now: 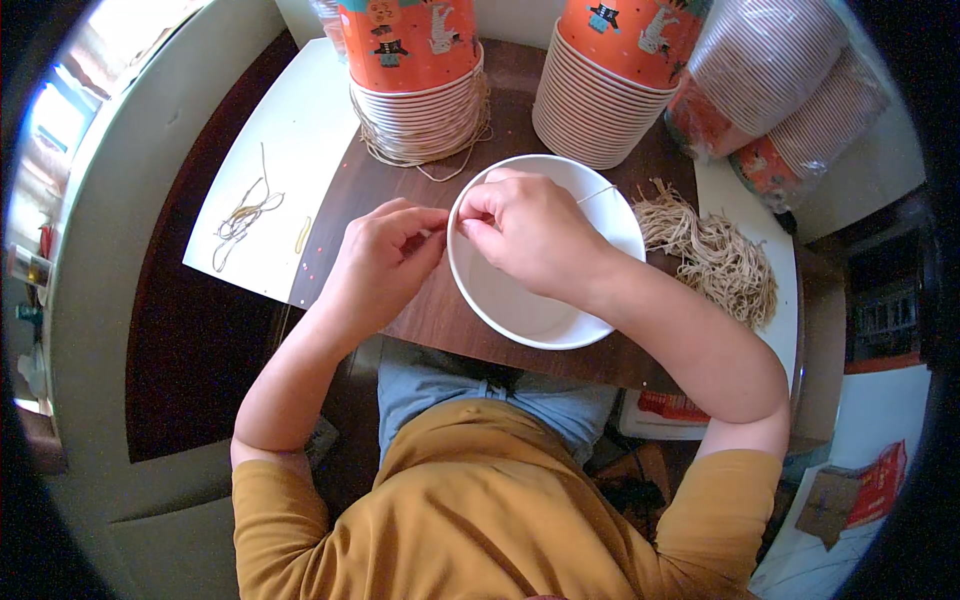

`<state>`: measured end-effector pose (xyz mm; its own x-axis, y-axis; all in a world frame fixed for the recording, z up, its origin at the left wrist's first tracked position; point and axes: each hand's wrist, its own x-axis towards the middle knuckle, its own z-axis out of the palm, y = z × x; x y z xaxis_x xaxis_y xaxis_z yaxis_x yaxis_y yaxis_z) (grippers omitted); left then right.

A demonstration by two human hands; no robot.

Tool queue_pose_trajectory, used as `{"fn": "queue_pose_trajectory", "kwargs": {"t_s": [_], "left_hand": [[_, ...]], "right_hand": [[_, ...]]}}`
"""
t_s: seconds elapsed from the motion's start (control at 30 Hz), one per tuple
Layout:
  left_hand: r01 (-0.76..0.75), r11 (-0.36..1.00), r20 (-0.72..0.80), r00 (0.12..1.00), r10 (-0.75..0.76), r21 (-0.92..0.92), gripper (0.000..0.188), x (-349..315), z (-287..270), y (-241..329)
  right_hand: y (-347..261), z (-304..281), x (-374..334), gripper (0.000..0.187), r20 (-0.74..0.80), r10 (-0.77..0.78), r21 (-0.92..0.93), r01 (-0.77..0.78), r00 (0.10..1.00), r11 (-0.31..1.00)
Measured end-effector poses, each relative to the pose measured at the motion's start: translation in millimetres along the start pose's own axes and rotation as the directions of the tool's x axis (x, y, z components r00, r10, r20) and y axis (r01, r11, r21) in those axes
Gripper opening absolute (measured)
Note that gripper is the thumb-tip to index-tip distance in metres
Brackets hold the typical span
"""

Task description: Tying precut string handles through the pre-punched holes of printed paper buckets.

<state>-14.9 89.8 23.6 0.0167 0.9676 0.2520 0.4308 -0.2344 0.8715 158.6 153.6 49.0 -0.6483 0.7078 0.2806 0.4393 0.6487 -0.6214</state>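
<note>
A white paper tub [545, 320] stands near the front edge of the table with its open mouth facing me. My right hand [525, 225] reaches over its mouth, fingers pinched together just inside the left rim. Outside that rim, my left hand [385, 255] has thumb and forefinger pressed together close to the wall. Whatever is between either hand's fingertips is too small to make out. A thin piece of cord [598, 193] shows inside the tub near its far right rim, running behind my right hand.
A tub stack [415, 110] with cord looped around it stands at the back left. Another stack [600, 95] is beside it, with plastic-wrapped tubs [770, 75] farther right. A heap of beige cords [715, 260] lies right of the tub; loose cord [240, 220] lies left.
</note>
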Motion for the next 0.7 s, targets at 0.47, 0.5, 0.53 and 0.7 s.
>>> {"fn": "queue_pose_trajectory", "kwargs": {"t_s": [0.47, 0.5, 0.53, 0.7], "left_hand": [[0.042, 0.993, -0.04, 0.998, -0.038, 0.109, 0.01, -17, -18, 7], [0.043, 0.993, -0.044, 0.998, -0.038, 0.108, 0.01, -20, -18, 5], [-0.005, 0.999, -0.033, 0.999, 0.006, 0.039, 0.009, -22, -19, 0], [-0.237, 0.949, -0.013, 0.971, 0.24, -0.208, 0.006, -30, -15, 5]], "right_hand": [[-58, -41, -52, 0.053, 0.195, -0.02, -0.338, 0.086, 0.981, 0.937], [-58, -38, -55, 0.046, 0.242, 0.0, -0.384, 0.096, 0.97, 0.918], [-58, -36, -57, 0.038, 0.286, 0.021, -0.429, 0.108, 0.958, 0.897], [-37, -36, -53, 0.024, 0.104, -0.106, -0.439, 0.142, 0.989, 0.887]]}}
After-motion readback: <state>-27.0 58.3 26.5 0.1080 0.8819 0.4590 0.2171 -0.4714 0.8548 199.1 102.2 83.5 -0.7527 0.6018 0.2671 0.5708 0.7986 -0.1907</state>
